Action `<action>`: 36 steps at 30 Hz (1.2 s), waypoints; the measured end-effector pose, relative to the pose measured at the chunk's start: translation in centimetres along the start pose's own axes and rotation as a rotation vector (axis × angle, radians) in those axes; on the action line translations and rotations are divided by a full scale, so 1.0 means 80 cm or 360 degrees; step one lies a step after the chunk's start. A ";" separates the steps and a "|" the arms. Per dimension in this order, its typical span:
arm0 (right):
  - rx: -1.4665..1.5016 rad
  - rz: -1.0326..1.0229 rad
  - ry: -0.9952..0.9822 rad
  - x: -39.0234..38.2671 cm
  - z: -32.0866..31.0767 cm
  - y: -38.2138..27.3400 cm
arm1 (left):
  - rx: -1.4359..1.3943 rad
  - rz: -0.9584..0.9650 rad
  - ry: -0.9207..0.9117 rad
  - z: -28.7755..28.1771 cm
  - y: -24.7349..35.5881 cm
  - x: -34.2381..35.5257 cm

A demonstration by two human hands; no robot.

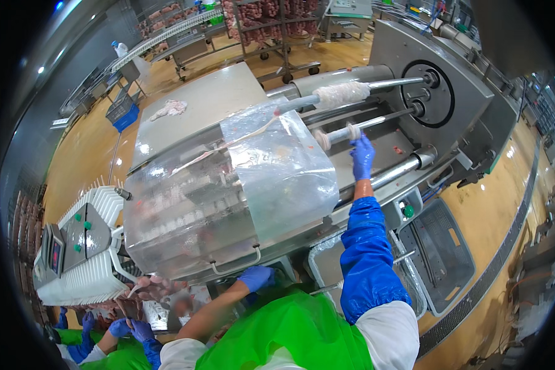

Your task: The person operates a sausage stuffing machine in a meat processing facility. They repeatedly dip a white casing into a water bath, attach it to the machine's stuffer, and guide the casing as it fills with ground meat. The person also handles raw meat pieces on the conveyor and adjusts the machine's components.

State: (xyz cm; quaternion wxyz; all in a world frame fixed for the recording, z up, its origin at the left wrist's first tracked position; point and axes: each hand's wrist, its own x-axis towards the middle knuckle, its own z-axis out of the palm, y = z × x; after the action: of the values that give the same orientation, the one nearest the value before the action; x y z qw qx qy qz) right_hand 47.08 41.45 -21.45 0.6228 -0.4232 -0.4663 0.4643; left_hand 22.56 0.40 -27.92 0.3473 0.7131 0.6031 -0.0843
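Note:
My right hand [363, 158], in a blue glove with a blue sleeve cover, reaches forward to the near filling tube of a steel sausage-stuffing machine. Its fingers close at a gathered ring of pale sausage casing [353, 131] on that tube; another bunched ring sits further left along it. On the far tube a long ruffled sleeve of casing [342, 94] is pushed on. Low by the machine's front edge is my left hand [257, 279], gloved in blue, beside a metal handle [237, 264]. Its back shows, but its fingers are mostly hidden.
A clear plastic cover [191, 209] spans the machine's middle. Plastic bins [441, 253] stand at the near right. White hanger arms [83, 271] carry sausages at the left, where a co-worker's gloved hands [129, 328] are busy. Behind stands a wheeled rack [283, 37] of sausages.

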 end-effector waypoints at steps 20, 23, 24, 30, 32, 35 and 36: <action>-0.0341 -0.0091 -0.0339 -0.086 -0.008 -0.034 | -0.0083 -0.0035 -0.0061 -0.005 0.002 0.002; -0.1015 -0.0609 -0.0013 -0.094 -0.065 -0.013 | -0.0123 -0.0068 -0.0025 -0.009 0.007 -0.004; -0.1330 -0.0764 0.0053 -0.096 -0.092 -0.014 | -0.0140 -0.0073 -0.0014 -0.007 0.007 -0.005; -0.1936 0.0255 0.0473 -0.107 -0.239 -0.006 | -0.0110 -0.0069 0.0005 0.008 0.002 -0.003; -0.2294 0.0576 0.0369 -0.109 -0.320 0.074 | -0.0119 -0.0001 -0.0031 -0.003 0.002 0.007; -0.2394 0.0726 0.0370 -0.120 -0.315 0.104 | -0.0168 -0.0017 -0.0076 -0.001 0.001 0.008; -0.2354 0.0718 0.0407 -0.119 -0.300 0.106 | -0.0183 -0.0039 -0.0090 0.000 -0.001 0.007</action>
State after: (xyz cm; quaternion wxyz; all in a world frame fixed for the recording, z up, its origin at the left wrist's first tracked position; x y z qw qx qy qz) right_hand 67.63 31.70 -36.35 0.1185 -0.8629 -0.4819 0.0960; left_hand 22.64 0.83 -28.25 0.4033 0.6819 0.6057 -0.0739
